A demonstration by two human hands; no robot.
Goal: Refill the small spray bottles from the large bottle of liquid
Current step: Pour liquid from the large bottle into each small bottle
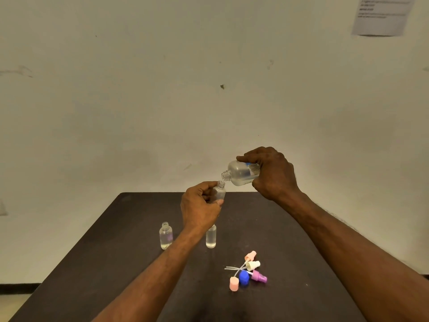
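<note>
Right hand (271,174) grips the large bottle (241,172), tipped with its open neck just above the mouth of a small bottle (219,192) pinched upright in the left hand (200,211), both held above the table's (116,240) far edge. Clear liquid lies along the large bottle's lower side. Two uncapped small bottles, one left (166,235) and one partly behind the left wrist (211,237), stand holding clear liquid. Spray heads and caps (247,271) lie clustered nearer the person, with bare tabletop at either side.
</note>
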